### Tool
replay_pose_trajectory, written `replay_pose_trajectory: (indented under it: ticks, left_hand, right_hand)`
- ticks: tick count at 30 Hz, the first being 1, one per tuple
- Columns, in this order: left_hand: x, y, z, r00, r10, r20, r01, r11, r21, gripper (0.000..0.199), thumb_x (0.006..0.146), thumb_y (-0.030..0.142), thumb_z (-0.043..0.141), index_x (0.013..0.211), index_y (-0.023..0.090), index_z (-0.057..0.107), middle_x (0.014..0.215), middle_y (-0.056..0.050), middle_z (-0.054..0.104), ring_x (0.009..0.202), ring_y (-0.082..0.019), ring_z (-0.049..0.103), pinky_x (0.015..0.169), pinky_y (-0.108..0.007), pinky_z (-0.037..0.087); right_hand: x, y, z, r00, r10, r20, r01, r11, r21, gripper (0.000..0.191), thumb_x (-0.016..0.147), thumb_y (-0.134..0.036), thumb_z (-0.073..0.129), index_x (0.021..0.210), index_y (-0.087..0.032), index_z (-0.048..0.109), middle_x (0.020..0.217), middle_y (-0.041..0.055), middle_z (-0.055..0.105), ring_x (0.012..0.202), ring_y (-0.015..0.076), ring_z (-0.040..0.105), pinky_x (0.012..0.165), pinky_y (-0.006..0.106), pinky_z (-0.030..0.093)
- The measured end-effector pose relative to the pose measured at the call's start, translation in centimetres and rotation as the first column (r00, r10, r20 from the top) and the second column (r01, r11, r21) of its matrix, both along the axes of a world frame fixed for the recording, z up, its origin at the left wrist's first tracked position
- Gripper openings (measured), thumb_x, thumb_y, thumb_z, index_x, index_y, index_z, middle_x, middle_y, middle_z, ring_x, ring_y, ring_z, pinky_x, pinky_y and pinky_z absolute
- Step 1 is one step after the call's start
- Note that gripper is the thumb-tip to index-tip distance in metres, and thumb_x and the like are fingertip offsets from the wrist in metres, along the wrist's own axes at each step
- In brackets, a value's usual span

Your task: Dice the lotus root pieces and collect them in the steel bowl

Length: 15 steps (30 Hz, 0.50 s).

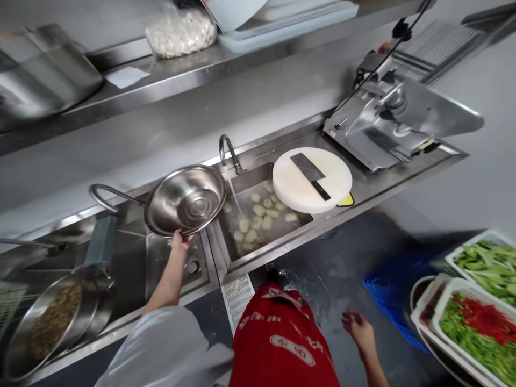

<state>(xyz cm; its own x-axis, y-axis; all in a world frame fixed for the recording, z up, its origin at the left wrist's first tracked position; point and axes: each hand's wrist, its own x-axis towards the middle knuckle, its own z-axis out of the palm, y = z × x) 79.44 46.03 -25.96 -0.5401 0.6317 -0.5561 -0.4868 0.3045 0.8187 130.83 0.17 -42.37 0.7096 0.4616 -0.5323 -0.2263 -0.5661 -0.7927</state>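
Observation:
My left hand [181, 240] grips the near rim of a wide steel bowl [169, 201], which is tilted over the divide between two sinks. The inside of the bowl shows no food. Water runs from a curved faucet [226, 141] into the right sink [226, 236], where many peeled potatoes [258, 222] lie in cloudy water. My right hand [358, 325] hangs low over the floor, away from the counter, its fingers loosely curled and slightly blurred. A cleaver [308, 167] lies on a round white cutting board [282, 188] at the sink's right edge.
A metal slicer [374, 123] stands at the counter's right end. Baskets of cut vegetables [479, 328] and a blue crate [393, 301] are at the lower right. A pan of brown food [56, 317] sits lower left. A steel shelf [177, 75] runs above the sinks.

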Motion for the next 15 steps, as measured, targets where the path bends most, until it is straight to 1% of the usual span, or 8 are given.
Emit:
replay_pose_trajectory:
  ticks: [3, 6, 9, 11, 12, 13, 14, 15]
  left_hand:
    - [0.1, 1.8, -0.4, 0.999, 0.037, -0.015, -0.037, 0.998, -0.041, 0.008, 0.081, 0.023, 0.047, 0.086, 0.018, 0.051, 0.077, 0.002, 0.059, 0.068, -0.012, 0.059, 0.067, -0.030, 0.056]
    - [-0.1, 1.9, -0.4, 0.996, 0.086, -0.020, -0.087, 0.994, -0.063, 0.020, 0.083, 0.039, 0.047, 0.089, 0.021, 0.051, 0.078, 0.002, 0.056, 0.067, -0.013, 0.058, 0.066, -0.031, 0.056]
    - [0.5, -0.3, -0.8, 0.970, 0.239, 0.036, -0.238, 0.971, -0.031, 0.034, 0.083, 0.055, 0.037, 0.091, 0.023, 0.047, 0.077, 0.001, 0.054, 0.069, -0.017, 0.060, 0.066, -0.037, 0.056]
    - [2.7, -2.5, -2.2, 0.953, 0.302, 0.024, -0.301, 0.953, -0.032, 0.031, 0.082, 0.052, 0.037, 0.089, 0.023, 0.045, 0.075, 0.001, 0.053, 0.068, -0.016, 0.061, 0.067, -0.038, 0.056]
    - [4.5, -3.6, -3.3, 0.966, 0.257, -0.019, -0.258, 0.965, -0.042, 0.027, 0.081, 0.048, 0.039, 0.088, 0.023, 0.045, 0.074, 0.000, 0.054, 0.067, -0.016, 0.061, 0.068, -0.037, 0.056]
    - [6.7, -4.4, -4.6, 0.988, 0.121, -0.097, -0.126, 0.990, -0.054, 0.024, 0.081, 0.045, 0.042, 0.088, 0.022, 0.047, 0.075, 0.000, 0.056, 0.068, -0.015, 0.062, 0.069, -0.036, 0.056]
    - [9.3, -4.8, -6.2, 0.979, -0.087, -0.186, 0.072, 0.994, -0.087, 0.022, 0.081, 0.042, 0.044, 0.089, 0.022, 0.049, 0.076, -0.001, 0.058, 0.070, -0.016, 0.063, 0.071, -0.035, 0.056]
    - [12.1, -4.8, -7.9, 0.896, -0.337, -0.288, 0.307, 0.941, -0.145, 0.023, 0.083, 0.041, 0.044, 0.091, 0.021, 0.052, 0.079, -0.003, 0.061, 0.073, -0.017, 0.065, 0.071, -0.035, 0.056]
  right_hand:
    - [2.3, 7.6, 1.9, 0.997, 0.072, -0.032, -0.071, 0.997, 0.044, 0.054, 0.057, -0.054, 0.063, 0.095, -0.017, 0.060, 0.078, 0.0085, 0.071, 0.066, 0.0262, 0.069, 0.058, 0.037, 0.056]
    - [2.9, 14.5, 4.4, 0.959, 0.240, 0.153, -0.246, 0.969, 0.024, 0.057, 0.066, -0.056, 0.056, 0.105, -0.015, 0.061, 0.085, 0.0110, 0.072, 0.071, 0.0250, 0.070, 0.066, 0.036, 0.056]
    - [2.8, 19.3, 6.5, 0.890, 0.358, 0.282, -0.372, 0.928, -0.003, 0.054, 0.074, -0.055, 0.051, 0.110, -0.016, 0.062, 0.090, 0.0108, 0.072, 0.079, 0.0234, 0.070, 0.074, 0.035, 0.055]
    - [2.8, 21.6, 7.5, 0.873, 0.398, 0.281, -0.415, 0.910, 0.000, 0.052, 0.077, -0.053, 0.049, 0.111, -0.016, 0.061, 0.093, 0.0104, 0.072, 0.079, 0.0219, 0.070, 0.075, 0.034, 0.055]
    - [2.9, 22.6, 8.0, 0.871, 0.416, 0.262, -0.431, 0.902, 0.002, 0.051, 0.077, -0.051, 0.048, 0.111, -0.015, 0.060, 0.093, 0.0105, 0.072, 0.077, 0.0214, 0.070, 0.074, 0.034, 0.055]
    - [3.0, 23.5, 8.5, 0.869, 0.432, 0.241, -0.445, 0.895, 0.002, 0.051, 0.078, -0.051, 0.047, 0.111, -0.015, 0.059, 0.093, 0.0108, 0.072, 0.076, 0.0211, 0.070, 0.074, 0.034, 0.055]
    - [3.0, 24.2, 8.9, 0.866, 0.450, 0.219, -0.461, 0.887, -0.001, 0.051, 0.078, -0.050, 0.047, 0.111, -0.014, 0.059, 0.093, 0.0110, 0.072, 0.075, 0.0210, 0.070, 0.073, 0.034, 0.056]
    - [3.2, 24.8, 9.3, 0.858, 0.474, 0.196, -0.482, 0.876, -0.008, 0.051, 0.078, -0.050, 0.047, 0.111, -0.014, 0.059, 0.092, 0.0112, 0.072, 0.075, 0.0212, 0.070, 0.072, 0.034, 0.056]
